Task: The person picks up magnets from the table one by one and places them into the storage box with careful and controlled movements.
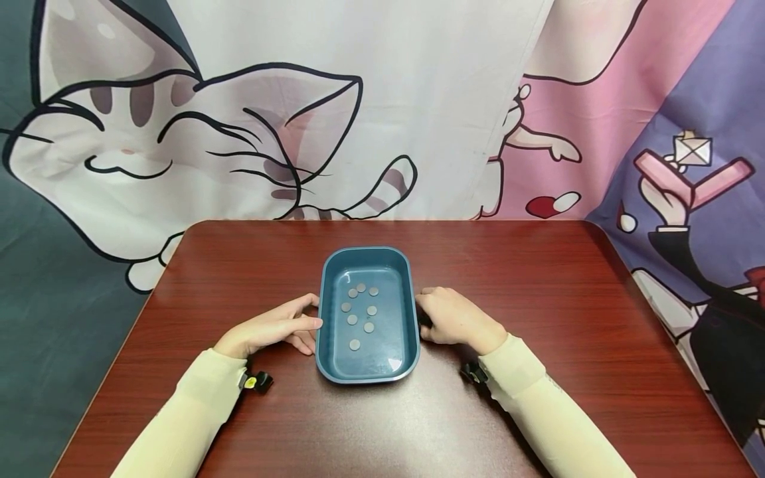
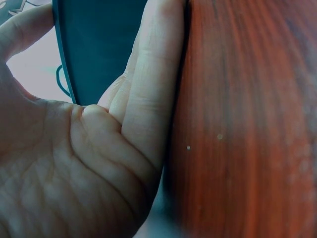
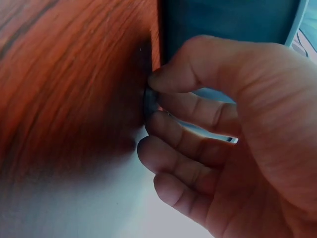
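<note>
A blue rectangular tray [image 1: 367, 362] with rounded corners stands on the table, and several small round silvery coins [image 1: 355, 344] lie scattered over its bottom. My left hand [image 1: 279, 328] rests at the tray's left side. Its thumb touches the wall near the rim, and in the left wrist view its extended fingers [image 2: 153, 84] lie along the tabletop toward the tray wall. On the other side, close beside the tray, my right hand [image 1: 454, 318] is down at the table. Between its thumb and fingertips it pinches a small dark coin [image 3: 149, 103], seen edge-on at the tabletop; the head view hides this coin.
The reddish-brown wooden table [image 1: 538, 279] has rounded far corners and a bright glare near its front. Behind it hangs a cartoon-printed curtain [image 1: 418, 99]. A small black camera [image 1: 257, 382] is strapped at the left wrist, another [image 1: 474, 372] at the right.
</note>
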### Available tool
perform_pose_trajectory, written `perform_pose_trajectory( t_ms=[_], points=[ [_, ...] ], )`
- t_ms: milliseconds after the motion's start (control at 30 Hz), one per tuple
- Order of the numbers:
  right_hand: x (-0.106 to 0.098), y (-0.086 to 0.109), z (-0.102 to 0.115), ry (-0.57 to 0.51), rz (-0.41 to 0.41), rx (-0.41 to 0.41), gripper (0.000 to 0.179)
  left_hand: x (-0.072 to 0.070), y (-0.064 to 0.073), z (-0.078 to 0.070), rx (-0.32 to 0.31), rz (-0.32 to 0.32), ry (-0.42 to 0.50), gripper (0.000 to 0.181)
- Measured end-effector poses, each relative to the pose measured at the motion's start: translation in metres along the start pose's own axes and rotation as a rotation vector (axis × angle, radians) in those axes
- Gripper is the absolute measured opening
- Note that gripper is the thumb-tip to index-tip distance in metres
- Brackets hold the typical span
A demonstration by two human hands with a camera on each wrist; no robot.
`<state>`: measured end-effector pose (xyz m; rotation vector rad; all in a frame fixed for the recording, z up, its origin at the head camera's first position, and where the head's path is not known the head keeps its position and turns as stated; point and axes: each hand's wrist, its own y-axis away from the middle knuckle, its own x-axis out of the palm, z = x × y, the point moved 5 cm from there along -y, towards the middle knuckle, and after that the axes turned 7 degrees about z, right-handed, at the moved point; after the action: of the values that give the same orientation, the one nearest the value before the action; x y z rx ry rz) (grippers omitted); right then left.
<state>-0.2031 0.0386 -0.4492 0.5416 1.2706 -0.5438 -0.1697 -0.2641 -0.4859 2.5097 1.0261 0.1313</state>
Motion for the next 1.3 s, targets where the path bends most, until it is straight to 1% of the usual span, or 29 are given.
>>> perform_pose_trajectory(
  t_ms=[233,400,567,800,1067,1300],
  points=[
    [0.0,0.0,-0.003,0.009,0.001,-0.007,0.023,0.0,0.0,0.0,0.006,0.003,0.002,0.053],
    [-0.005,0.002,-0.007,0.002,-0.012,0.0,0.019,0.001,0.0,0.0,0.008,0.006,0.0,0.053],
    [-0.019,0.003,-0.01,-0.004,-0.029,0.012,0.018,0.0,0.0,-0.001,0.005,0.007,-0.005,0.053],
    [-0.046,-0.002,-0.007,-0.028,-0.053,0.02,0.014,0.0,0.0,-0.001,0.002,0.005,-0.004,0.054],
    [-0.069,-0.02,0.011,-0.039,-0.093,-0.022,0.012,0.001,0.0,0.0,0.012,0.008,0.001,0.052],
    [-0.08,-0.043,0.033,-0.033,-0.043,-0.037,0.013,0.001,0.0,-0.001,0.011,0.008,0.001,0.052]
  ],
)
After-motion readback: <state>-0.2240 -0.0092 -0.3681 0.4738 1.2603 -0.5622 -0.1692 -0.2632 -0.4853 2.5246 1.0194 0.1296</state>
